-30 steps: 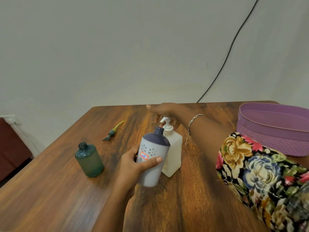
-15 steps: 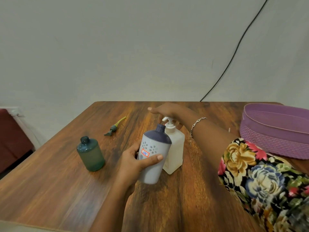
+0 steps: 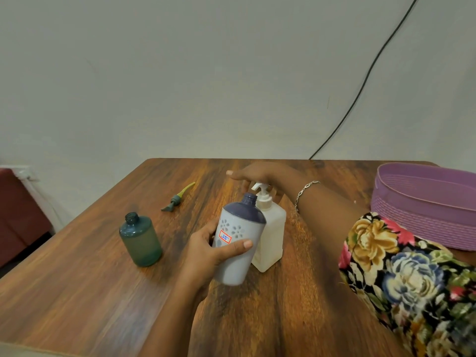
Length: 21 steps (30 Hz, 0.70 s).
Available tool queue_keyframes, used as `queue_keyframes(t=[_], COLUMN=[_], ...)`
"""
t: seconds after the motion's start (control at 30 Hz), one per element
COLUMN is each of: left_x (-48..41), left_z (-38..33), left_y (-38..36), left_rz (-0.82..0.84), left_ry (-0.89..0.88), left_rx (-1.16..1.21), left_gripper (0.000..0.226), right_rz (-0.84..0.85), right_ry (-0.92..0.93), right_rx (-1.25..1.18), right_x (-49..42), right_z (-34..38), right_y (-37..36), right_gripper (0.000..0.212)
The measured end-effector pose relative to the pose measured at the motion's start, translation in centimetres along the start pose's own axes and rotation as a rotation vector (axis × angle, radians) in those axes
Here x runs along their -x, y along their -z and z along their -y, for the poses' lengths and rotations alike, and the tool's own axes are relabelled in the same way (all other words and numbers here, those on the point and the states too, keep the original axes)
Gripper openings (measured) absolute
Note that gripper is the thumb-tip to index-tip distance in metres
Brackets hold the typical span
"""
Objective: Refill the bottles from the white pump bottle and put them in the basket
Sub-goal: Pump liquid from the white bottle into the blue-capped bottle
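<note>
My left hand grips a grey bottle with a dark blue top and an open neck, tilted toward the white pump bottle. The grey bottle's mouth sits just under the white nozzle. My right hand rests flat on top of the pump head, fingers straight. A teal bottle with no cap stands upright to the left. The purple basket sits at the table's right edge.
A teal pump top with a yellow tube lies on the wooden table behind the teal bottle. A black cable runs down the wall. A dark red seat stands left of the table.
My hands and the bottles keep nearly the same pose. The view has shifted slightly, and the pump head looks a little higher under my right hand.
</note>
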<state>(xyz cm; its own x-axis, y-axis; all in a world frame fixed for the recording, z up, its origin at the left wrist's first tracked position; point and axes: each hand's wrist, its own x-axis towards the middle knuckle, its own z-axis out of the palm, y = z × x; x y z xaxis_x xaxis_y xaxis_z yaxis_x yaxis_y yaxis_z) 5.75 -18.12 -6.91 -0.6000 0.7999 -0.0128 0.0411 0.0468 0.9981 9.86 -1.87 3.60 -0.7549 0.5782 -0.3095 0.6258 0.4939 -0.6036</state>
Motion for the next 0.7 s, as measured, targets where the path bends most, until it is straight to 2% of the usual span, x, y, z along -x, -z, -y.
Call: queue_keyframes(t=[0.17, 0.4, 0.6, 0.7], left_x=[0.0, 0.0, -0.4, -0.3], left_z=[0.2, 0.0, 0.0, 0.0], left_y=[-0.3, 0.1, -0.1, 0.0], left_rz=[0.001, 0.02, 0.004, 0.017], left_ry=[-0.003, 0.003, -0.014, 0.0], left_rx=[0.003, 0.0, 0.028, 0.03], left_gripper=[0.072, 0.068, 0.06, 0.055], right_rz=[-0.054, 0.029, -0.066, -0.057], right_ry=[0.0, -0.022, 0.02, 0.0], right_rx=[0.11, -0.107, 0.043, 0.06], right_x=[-0.7, -0.2, -0.6, -0.5], right_z=[-0.8, -0.4, -0.5, -0.6], right_y=[-0.8, -0.1, -0.6, -1.1], right_gripper=[0.062, 0.07, 0.067, 0.066])
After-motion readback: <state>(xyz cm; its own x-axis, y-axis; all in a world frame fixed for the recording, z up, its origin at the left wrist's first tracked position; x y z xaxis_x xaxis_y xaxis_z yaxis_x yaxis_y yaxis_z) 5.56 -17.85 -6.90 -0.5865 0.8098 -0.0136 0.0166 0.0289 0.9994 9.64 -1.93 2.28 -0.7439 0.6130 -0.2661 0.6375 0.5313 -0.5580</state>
